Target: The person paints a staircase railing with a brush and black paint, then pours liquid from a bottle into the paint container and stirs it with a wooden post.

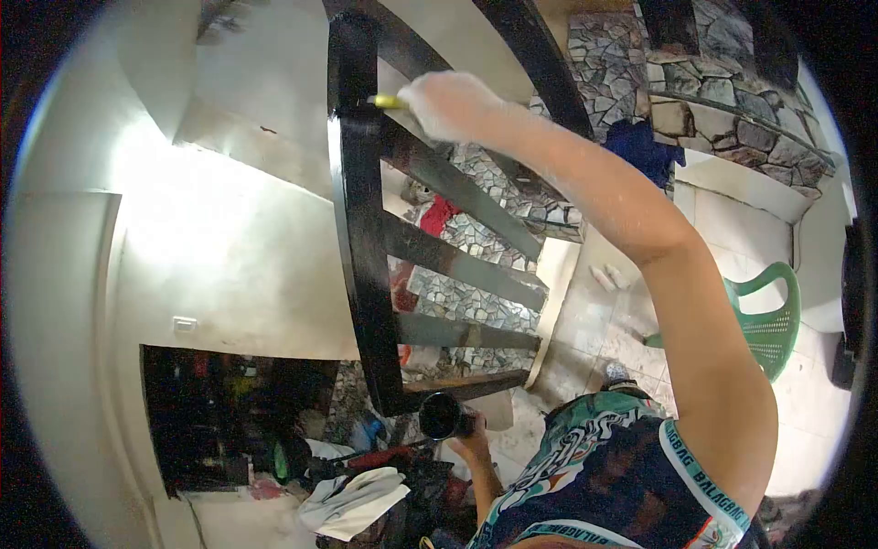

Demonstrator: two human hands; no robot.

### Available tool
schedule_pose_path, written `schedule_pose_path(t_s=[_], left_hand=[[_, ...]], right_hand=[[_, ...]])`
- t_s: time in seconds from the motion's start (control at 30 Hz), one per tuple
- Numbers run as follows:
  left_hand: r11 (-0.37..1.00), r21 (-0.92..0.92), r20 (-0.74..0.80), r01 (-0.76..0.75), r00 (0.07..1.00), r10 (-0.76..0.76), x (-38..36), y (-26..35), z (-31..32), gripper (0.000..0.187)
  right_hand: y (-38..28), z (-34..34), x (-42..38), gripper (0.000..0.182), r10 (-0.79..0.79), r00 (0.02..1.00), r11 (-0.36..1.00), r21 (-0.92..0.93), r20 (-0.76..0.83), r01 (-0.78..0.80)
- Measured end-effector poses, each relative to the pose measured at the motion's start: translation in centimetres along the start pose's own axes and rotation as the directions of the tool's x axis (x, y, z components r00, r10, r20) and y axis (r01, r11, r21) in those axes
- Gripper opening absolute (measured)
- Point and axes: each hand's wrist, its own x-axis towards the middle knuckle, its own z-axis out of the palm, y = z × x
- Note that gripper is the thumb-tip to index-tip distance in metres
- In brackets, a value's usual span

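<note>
Black railing (357,229) is the biggest thing: thick black rail from the top, just left of center, down to lower center. Slats (457,256) run off its right side, sloping down to the right in the middle of the frame; the lower ones look greyer.

Right arm comes up from the lower right, shoulder low, elbow bent at right of center, forearm reaching up and left across the upper center. Right hand (448,105) is beside the rail in the upper center, back of the hand up. Its fingers are closed on a small yellow tool (389,102), tip pointing left onto the rail's black face. Hand is washed out and slightly blurred, so exact finger placement can't be read.

Green chair (773,320) right of center, behind the upper arm. Pale cloth (352,503) at lower left of center, on a dark pile.

Left forearm rises from the bottom center. Left hand (466,442) is low, just below the railing's bottom end. Its fingers are wrapped on the right side of a round black container (441,416), opening facing the camera, dark inside.
</note>
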Motion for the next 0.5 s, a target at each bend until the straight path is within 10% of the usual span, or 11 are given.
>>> schedule_pose_path(t_s=[0.07,0.13,0.2,0.27,0.33,0.4,0.47,0.5], left_hand=[[0.892,0.449,0.063,-0.051,0.998,0.025,-0.7,1.0,1.6,0.042],[0.468,0.870,0.116,-0.154,0.987,0.109,-1.9,3.0,5.0,0.043],[0.150,0.867,0.416,-0.475,0.857,0.305,0.0,1.1,0.2,0.046],[0.120,0.797,0.517,-0.591,0.772,0.369,0.8,-0.5,-2.4,0.051],[0.450,0.802,0.296,-0.393,0.916,0.271,0.6,-1.4,-1.6,0.056],[0.897,0.438,0.016,-0.055,0.998,0.053,-0.3,-0.7,1.5,0.059],[0.929,0.370,0.022,0.023,0.999,-0.033,-0.3,-0.5,2.9,0.061],[0.782,0.612,0.132,-0.117,0.990,0.045,0.1,-0.7,2.4,0.062]], right_hand=[[2.5,0.7,1.1,0.013,-0.004,0.982,0.999,-0.049,-0.191,-0.005],[1.5,0.3,0.1,0.013,0.056,0.976,0.997,-0.047,-0.210,-0.067],[-0.2,1.2,-1.5,0.014,0.054,0.990,0.996,-0.063,-0.129,-0.063],[-3.9,3.4,-5.5,0.015,-0.208,0.963,0.969,-0.171,-0.168,0.180],[-8.8,4.6,-10.2,0.035,-0.274,0.960,0.947,-0.191,-0.054,0.259],[-12.5,6.9,-14.5,0.041,-0.320,0.933,0.943,-0.038,0.165,0.330],[-14.3,10.1,-18.4,0.035,-0.383,0.910,0.918,0.177,0.158,0.356],[-14.8,11.4,-20.1,0.030,-0.350,0.919,0.917,0.268,0.183,0.296]])
